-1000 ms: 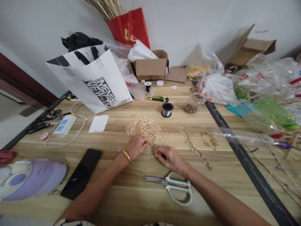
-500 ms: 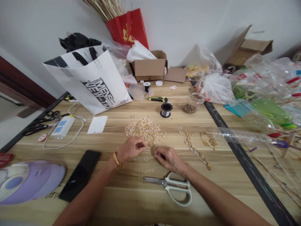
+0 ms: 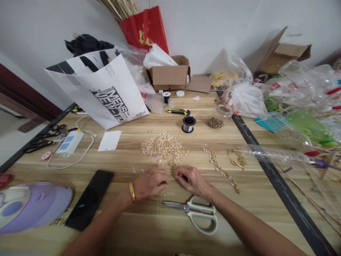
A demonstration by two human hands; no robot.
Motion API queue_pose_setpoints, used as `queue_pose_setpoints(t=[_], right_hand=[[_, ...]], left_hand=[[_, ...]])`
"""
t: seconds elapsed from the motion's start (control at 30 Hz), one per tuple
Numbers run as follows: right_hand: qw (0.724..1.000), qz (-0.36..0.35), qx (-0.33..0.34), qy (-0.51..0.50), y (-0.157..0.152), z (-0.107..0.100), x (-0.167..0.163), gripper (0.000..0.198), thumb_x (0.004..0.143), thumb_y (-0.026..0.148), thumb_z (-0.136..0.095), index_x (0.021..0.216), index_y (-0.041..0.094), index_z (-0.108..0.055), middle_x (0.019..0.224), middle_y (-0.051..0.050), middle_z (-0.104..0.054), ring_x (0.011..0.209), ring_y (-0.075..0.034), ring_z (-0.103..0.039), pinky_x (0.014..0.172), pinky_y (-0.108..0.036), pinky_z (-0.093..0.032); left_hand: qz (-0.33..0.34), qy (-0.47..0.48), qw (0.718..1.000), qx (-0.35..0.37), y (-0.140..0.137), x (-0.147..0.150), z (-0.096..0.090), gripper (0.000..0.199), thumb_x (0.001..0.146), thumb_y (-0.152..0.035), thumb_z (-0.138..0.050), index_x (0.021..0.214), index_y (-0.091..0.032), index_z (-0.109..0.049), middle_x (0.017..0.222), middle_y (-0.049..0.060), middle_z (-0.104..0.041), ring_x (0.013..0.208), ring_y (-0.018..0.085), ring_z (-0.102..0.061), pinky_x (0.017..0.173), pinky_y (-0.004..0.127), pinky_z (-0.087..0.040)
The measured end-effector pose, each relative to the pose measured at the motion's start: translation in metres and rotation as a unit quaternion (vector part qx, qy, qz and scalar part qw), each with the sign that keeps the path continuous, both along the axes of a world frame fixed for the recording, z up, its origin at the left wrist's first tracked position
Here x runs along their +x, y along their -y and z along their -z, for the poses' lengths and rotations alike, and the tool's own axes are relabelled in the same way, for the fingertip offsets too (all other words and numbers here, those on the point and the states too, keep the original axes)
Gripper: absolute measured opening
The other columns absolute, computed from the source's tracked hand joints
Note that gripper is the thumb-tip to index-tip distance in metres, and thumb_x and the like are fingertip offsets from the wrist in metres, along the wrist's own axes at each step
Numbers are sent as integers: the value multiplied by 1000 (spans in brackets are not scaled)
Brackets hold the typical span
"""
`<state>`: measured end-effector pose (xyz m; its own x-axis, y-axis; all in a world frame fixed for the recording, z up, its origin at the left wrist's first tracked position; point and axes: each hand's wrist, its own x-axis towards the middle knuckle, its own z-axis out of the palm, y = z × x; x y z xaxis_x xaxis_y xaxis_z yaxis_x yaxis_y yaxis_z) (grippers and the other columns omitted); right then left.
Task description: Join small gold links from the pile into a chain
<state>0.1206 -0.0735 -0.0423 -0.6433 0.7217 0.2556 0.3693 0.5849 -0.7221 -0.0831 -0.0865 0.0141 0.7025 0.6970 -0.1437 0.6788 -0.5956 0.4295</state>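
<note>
Below a pile of small gold and silver jewellery pieces (image 3: 163,147), my two hands work close together on the wooden table. My left hand (image 3: 152,183), with a gold bracelet above it, is closed in a pinch at one end of a thin silver chain (image 3: 172,179). The other end runs to the pinched fingers of my right hand (image 3: 192,180). Both sets of fingertips are partly hidden. A short piece of chain (image 3: 167,192) lies just below the hands. Scissors with pale handles (image 3: 203,213) rest in front of my right hand, blades pointing left.
Gold and silver chains (image 3: 222,169) lie to the right, near a gold chain (image 3: 237,160). A wire spool (image 3: 188,124), utility knife (image 3: 178,111) and bead jar (image 3: 220,115) stand behind the pile. A black phone (image 3: 90,199) is left; plastic bottles (image 3: 303,128) crowd the right.
My left hand has moved down from the pile's edge to the silver chain, and its fingers are now on it. My right hand has stayed nearly in place.
</note>
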Motion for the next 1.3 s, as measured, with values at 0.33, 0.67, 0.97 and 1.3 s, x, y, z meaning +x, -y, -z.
queue_pose_setpoints(t=[0.33, 0.67, 0.97, 1.3], right_hand=[[1000, 1, -5, -5, 0, 3, 0, 9, 87, 17, -46, 82, 18, -54, 62, 1, -54, 54, -10, -48, 54, -20, -35], [1000, 0, -4, -12, -1, 0, 0, 10, 87, 17, -46, 82, 18, -54, 60, 2, -51, 52, -10, -45, 53, -20, -34], [1000, 5, -14, 6, -1, 0, 1, 8, 87, 16, -47, 84, 18, -54, 60, 2, -52, 52, -10, -45, 53, -20, -34], [1000, 5, -10, -3, -1, 1, -1, 9, 87, 17, -46, 83, 18, -54, 65, 1, -56, 56, -11, -48, 56, -21, -36]], left_hand=[[-209, 14, 975, 79, -68, 19, 18, 15, 80, -21, -54, 71, -18, -66, 73, 2, -64, 75, 16, -55, 73, 27, -40], [-186, 20, 978, 88, -72, 24, 26, 15, 79, -17, -52, 69, -17, -64, 72, 3, -61, 75, 17, -54, 73, 29, -41], [-180, 33, 980, 83, -73, 18, 27, 10, 78, -17, -56, 71, -16, -64, 73, 3, -61, 76, 16, -53, 74, 28, -41], [-159, 30, 982, 100, -73, 18, 29, 16, 80, -17, -51, 69, -15, -62, 72, 3, -61, 74, 17, -53, 74, 28, -41]])
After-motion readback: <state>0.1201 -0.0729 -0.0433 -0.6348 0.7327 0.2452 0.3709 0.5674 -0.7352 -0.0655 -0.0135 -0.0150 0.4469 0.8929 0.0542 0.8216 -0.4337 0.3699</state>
